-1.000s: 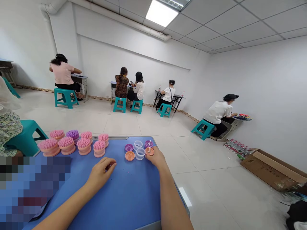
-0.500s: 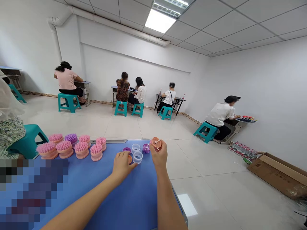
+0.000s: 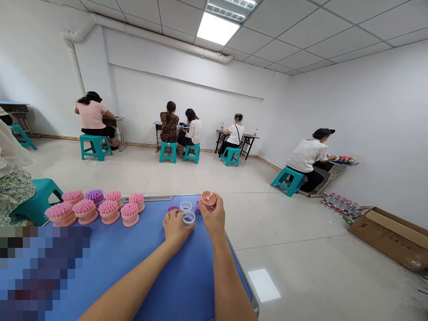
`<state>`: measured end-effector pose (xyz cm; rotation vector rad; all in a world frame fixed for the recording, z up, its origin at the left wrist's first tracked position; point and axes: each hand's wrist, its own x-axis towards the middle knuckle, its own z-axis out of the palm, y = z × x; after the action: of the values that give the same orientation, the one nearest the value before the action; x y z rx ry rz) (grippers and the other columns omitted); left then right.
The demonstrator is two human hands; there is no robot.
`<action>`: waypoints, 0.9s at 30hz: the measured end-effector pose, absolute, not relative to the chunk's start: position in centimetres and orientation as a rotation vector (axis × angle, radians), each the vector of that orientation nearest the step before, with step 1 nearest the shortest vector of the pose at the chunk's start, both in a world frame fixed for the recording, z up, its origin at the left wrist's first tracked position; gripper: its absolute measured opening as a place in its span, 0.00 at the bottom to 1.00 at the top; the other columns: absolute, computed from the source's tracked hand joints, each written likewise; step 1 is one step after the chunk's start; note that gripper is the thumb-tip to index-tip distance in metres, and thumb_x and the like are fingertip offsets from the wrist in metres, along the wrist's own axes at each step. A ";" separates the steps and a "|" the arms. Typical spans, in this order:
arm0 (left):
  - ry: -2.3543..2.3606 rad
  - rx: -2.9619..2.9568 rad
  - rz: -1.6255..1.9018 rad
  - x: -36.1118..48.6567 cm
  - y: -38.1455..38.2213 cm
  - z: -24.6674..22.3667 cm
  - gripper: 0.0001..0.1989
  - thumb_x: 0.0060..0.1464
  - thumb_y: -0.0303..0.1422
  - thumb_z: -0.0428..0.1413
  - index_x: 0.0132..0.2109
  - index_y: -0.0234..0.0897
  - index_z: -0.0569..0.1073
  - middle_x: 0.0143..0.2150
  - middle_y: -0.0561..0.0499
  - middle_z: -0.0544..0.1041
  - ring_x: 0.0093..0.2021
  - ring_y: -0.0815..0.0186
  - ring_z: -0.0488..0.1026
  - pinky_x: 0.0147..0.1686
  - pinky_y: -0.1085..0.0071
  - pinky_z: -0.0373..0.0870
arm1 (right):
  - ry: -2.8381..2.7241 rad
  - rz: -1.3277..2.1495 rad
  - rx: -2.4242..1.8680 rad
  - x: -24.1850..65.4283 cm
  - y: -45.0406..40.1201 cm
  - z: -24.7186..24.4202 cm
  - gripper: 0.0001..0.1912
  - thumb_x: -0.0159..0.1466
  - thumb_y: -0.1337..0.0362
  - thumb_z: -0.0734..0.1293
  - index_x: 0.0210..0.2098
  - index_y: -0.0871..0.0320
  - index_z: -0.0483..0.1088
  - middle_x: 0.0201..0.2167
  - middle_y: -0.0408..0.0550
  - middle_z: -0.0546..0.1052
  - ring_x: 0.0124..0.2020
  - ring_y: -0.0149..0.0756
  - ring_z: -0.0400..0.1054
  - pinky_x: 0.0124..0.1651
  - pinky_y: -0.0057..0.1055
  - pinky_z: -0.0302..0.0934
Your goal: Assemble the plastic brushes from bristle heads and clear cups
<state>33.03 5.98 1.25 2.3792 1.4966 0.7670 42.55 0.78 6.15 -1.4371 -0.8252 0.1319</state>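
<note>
My right hand [image 3: 214, 216] pinches a round orange brush part [image 3: 208, 199] above the table's far edge. Its hollow side, with a small pale post in the middle, faces me. My left hand [image 3: 177, 229] is low on the table, thumb and fingers closed around a clear plastic ring [image 3: 189, 218]. Just behind is a second clear ring [image 3: 186, 206]. A purple round part [image 3: 173, 208] shows beyond my left fingers. Another purple bristled part [image 3: 198, 207] is partly hidden behind my right hand.
Several finished-looking brushes with pink bristles [image 3: 109, 207] and one with purple bristles [image 3: 94, 195] stand at the left of the blue table [image 3: 140, 249]. A person in patterned clothing [image 3: 15, 187] sits at the left edge. A cardboard box [image 3: 388, 236] is on the floor at right.
My right hand has moved slightly left with the orange part, which has turned a little. My left hand has shifted right onto the clear ring, covering the orange piece seen beside it.
</note>
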 end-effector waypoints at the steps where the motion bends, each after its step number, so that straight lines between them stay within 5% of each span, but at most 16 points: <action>1: 1.478 2.388 0.777 32.8 5.8 1.5 0.17 0.42 0.40 0.56 0.40 0.38 0.70 0.50 0.46 0.66 0.51 0.54 0.59 0.48 0.61 0.55 | -0.847 0.139 -1.441 42.5 0.7 6.2 0.22 0.51 0.61 0.65 0.44 0.59 0.60 0.42 0.51 0.70 0.42 0.36 0.65 0.44 0.33 0.61; 10: 1.088 2.117 0.778 25.4 4.8 4.5 0.11 0.44 0.34 0.53 0.37 0.37 0.63 0.31 0.52 0.73 0.32 0.63 0.71 0.31 0.70 0.64 | -1.258 0.418 -1.347 39.8 0.2 6.1 0.22 0.51 0.66 0.65 0.46 0.58 0.60 0.43 0.49 0.69 0.42 0.36 0.66 0.44 0.32 0.62; 27: 0.865 1.796 0.802 18.4 6.4 2.4 0.24 0.38 0.37 0.61 0.45 0.38 0.66 0.42 0.48 0.65 0.38 0.63 0.68 0.36 0.65 0.71 | -1.855 0.538 -1.323 36.5 -0.2 4.9 0.28 0.51 0.72 0.65 0.51 0.53 0.60 0.45 0.48 0.67 0.46 0.38 0.63 0.49 0.36 0.58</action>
<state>18.37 6.38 2.37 1.7963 0.8648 0.8016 36.52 -0.24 4.92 -1.3233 -1.8554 0.5377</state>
